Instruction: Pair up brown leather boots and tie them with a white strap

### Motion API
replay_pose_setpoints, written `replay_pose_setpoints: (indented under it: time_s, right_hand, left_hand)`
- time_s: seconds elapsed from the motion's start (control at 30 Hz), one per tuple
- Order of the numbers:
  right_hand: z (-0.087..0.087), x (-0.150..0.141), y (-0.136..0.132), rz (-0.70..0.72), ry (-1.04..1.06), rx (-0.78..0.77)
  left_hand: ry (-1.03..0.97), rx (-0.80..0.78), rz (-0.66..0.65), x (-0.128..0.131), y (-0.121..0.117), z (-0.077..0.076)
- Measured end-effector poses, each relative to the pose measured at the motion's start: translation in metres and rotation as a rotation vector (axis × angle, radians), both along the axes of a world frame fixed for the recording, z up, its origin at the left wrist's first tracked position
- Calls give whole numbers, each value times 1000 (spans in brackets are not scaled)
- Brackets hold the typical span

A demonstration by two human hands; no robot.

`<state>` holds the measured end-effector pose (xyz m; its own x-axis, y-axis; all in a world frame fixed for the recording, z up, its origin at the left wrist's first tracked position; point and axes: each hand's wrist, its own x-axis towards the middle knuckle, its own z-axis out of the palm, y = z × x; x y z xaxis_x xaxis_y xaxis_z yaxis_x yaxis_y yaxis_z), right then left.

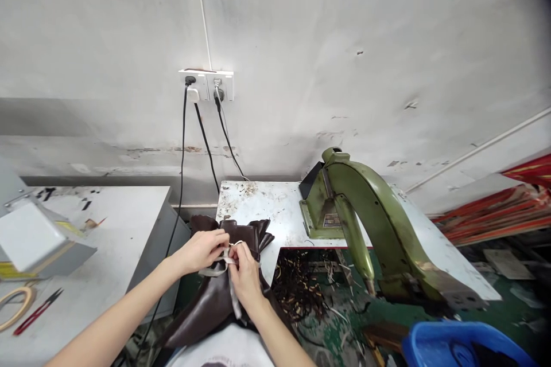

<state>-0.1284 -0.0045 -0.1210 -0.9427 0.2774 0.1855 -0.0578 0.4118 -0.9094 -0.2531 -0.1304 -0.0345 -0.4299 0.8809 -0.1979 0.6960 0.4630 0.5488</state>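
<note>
A dark brown leather piece hangs off the near left corner of a white worktable and drapes down toward my lap. My left hand and my right hand meet on top of it. Both hands pinch a pale grey strip that lies across the leather, the fingers of each closed on it. A small metal ring shows between the fingertips.
A green arm-shaped machine stands on the table to the right. A grey machine, a tape roll and red-handled snips lie on the left table. Cables drop from a wall socket. Leather scraps litter the floor; a blue tub sits lower right.
</note>
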Motion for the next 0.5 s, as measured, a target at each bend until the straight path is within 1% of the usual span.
replay_pose_setpoints:
  time_s: [0.1, 0.2, 0.23, 0.3, 0.37, 0.4, 0.43, 0.5]
  right_hand:
    - [2, 0, 2, 9, 5, -29]
    - [7, -2, 5, 28, 10, -83]
    - [8, -2, 6, 26, 11, -103]
    - [10, -4, 7, 6, 13, -141]
    - [10, -6, 6, -19, 17, -174]
    - [10, -6, 6, -27, 20, -187]
    - [10, -7, 5, -32, 23, -199]
    - [10, -7, 4, -33, 26, -214]
  left_hand:
    - [110, 0, -4, 5, 2, -1]
    - [125, 13, 2, 12, 4, -3]
    - [123, 22, 34, 16, 4, -4]
    - [125, 22, 154, 27, 1, -5]
    - [134, -25, 296, 42, -2, -6]
    - [143, -66, 347, 50, -4, -6]
    - [157, -113, 378, 59, -4, -7]
    - [195, -197, 393, 75, -1, -7]
